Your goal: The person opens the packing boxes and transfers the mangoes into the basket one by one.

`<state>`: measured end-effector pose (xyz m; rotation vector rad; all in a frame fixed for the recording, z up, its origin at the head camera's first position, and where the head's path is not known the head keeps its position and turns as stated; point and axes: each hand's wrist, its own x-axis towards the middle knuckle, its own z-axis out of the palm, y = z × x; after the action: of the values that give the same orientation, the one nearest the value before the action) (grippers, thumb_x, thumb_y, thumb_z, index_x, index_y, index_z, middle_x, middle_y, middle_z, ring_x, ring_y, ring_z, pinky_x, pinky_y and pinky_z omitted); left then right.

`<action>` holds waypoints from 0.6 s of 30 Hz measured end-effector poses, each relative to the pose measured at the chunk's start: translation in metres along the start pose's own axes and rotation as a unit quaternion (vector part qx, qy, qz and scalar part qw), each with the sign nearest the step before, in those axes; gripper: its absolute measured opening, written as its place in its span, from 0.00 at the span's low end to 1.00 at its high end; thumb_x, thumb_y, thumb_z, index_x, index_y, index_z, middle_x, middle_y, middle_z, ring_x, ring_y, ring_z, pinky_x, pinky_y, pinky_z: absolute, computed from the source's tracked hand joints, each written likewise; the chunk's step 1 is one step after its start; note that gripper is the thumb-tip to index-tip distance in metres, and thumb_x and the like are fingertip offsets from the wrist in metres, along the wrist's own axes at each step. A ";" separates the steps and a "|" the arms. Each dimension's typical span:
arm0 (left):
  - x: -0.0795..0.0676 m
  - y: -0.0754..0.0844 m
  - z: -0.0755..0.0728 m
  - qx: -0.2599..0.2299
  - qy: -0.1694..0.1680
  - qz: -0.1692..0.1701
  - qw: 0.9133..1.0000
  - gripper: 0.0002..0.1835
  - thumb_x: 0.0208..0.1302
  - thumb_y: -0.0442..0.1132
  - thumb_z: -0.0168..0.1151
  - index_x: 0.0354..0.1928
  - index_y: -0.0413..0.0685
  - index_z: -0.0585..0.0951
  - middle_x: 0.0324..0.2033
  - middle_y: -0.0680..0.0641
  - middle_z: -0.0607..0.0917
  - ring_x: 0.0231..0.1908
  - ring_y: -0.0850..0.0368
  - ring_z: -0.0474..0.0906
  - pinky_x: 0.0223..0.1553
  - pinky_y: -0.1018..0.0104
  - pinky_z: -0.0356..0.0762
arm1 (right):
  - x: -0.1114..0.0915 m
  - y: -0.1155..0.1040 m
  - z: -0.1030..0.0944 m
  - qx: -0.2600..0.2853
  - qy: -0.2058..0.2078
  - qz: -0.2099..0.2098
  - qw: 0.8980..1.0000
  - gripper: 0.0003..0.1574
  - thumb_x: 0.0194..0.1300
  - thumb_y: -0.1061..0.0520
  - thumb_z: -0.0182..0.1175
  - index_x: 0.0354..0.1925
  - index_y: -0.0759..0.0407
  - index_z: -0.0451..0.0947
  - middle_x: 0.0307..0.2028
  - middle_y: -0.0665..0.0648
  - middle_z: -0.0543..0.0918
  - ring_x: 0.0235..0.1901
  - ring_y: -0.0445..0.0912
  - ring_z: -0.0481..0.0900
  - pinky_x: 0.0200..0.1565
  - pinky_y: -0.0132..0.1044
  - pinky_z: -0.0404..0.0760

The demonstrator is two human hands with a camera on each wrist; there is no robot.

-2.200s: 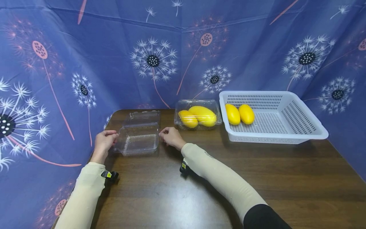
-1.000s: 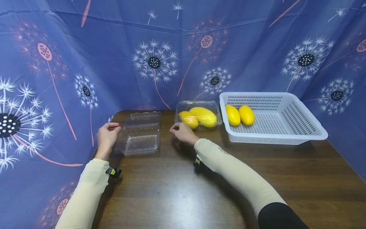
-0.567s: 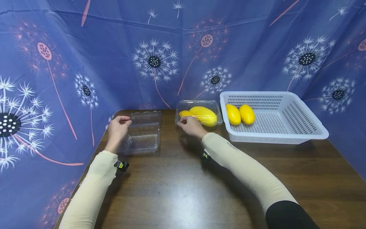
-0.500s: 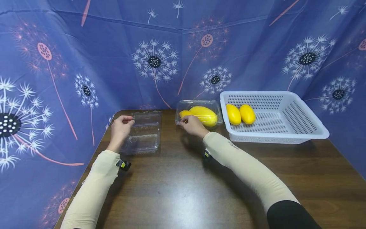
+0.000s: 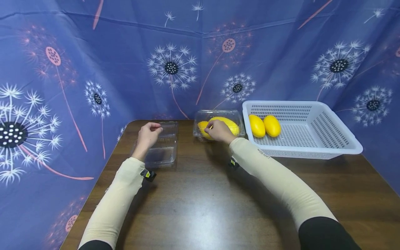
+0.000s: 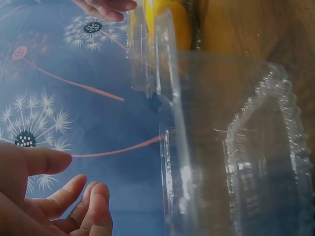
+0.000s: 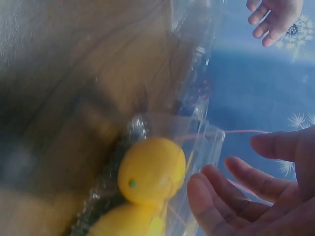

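Here we are with both hands out over the bench, and neither has a hold of anything: the left hand, left of centre, is over the open clear box, thumb and fingertips apart in its wrist view, air between them. Right of that, the right hand is at the lidded clear box mid-frame, thumb standing off from loosely bent fingers; whether a fingertip touches the plastic, I can't tell. Two yellow fruits sit inside that box, lid over them; whether it's latched doesn't show. Over at the right, two more yellow fruits lie in the left end of the white basket. I'd call this a positioning step, between holds, the filled box looking finished and the other standing open with nothing inside. Any next hold would call for those fingertips to close, gently, since thin plastic probably flexes under a firm squeeze.
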<state>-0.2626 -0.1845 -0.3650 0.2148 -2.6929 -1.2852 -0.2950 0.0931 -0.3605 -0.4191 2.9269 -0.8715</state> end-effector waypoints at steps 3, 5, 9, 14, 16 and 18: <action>0.003 0.004 0.001 0.006 -0.004 0.002 1.000 0.18 0.68 0.45 0.57 0.54 0.43 0.79 0.51 0.39 0.83 0.51 0.43 0.78 0.53 0.51 0.73 | 0.001 0.001 -0.006 -0.011 -0.002 0.007 1.000 0.17 0.67 0.51 0.56 0.44 0.61 0.82 0.43 0.60 0.85 0.37 0.51 0.79 0.43 0.43 0.78; 0.006 0.007 0.003 0.010 -0.006 0.010 1.000 0.18 0.68 0.45 0.57 0.54 0.42 0.79 0.50 0.39 0.83 0.51 0.43 0.78 0.53 0.51 0.73 | 0.002 0.002 -0.009 -0.018 0.002 0.009 1.000 0.17 0.68 0.50 0.56 0.45 0.60 0.82 0.45 0.60 0.85 0.38 0.51 0.79 0.43 0.43 0.78; 0.009 0.015 0.006 0.002 -0.028 0.014 1.000 0.18 0.69 0.44 0.57 0.55 0.41 0.78 0.50 0.38 0.82 0.51 0.42 0.77 0.53 0.50 0.74 | 0.002 0.003 -0.018 -0.027 0.010 0.015 0.999 0.18 0.69 0.50 0.54 0.48 0.59 0.82 0.47 0.60 0.85 0.38 0.52 0.79 0.42 0.44 0.78; 0.014 0.024 0.015 -0.015 -0.051 0.016 0.998 0.18 0.69 0.42 0.56 0.55 0.38 0.78 0.50 0.36 0.81 0.50 0.43 0.77 0.50 0.56 0.75 | 0.003 0.006 -0.027 -0.034 0.013 0.030 0.999 0.20 0.70 0.50 0.53 0.51 0.60 0.80 0.51 0.62 0.83 0.40 0.55 0.79 0.46 0.48 0.78; 0.016 0.028 0.020 -0.036 -0.063 0.007 0.997 0.18 0.69 0.41 0.56 0.55 0.38 0.77 0.48 0.37 0.81 0.48 0.45 0.78 0.45 0.61 0.76 | 0.004 0.009 -0.029 -0.039 0.012 0.035 0.999 0.21 0.70 0.50 0.52 0.53 0.62 0.78 0.53 0.63 0.82 0.44 0.57 0.79 0.49 0.50 0.78; 0.017 0.032 0.026 -0.061 -0.074 -0.006 0.995 0.18 0.69 0.41 0.56 0.55 0.38 0.77 0.47 0.38 0.81 0.45 0.47 0.79 0.39 0.66 0.75 | 0.005 0.013 -0.031 -0.051 0.015 0.040 0.998 0.23 0.70 0.50 0.52 0.55 0.62 0.78 0.56 0.63 0.80 0.49 0.58 0.79 0.54 0.51 0.78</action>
<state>-0.2865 -0.1486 -0.3551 0.1268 -2.7229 -1.5199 -0.3073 0.1179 -0.3415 -0.2933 3.0018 -0.7275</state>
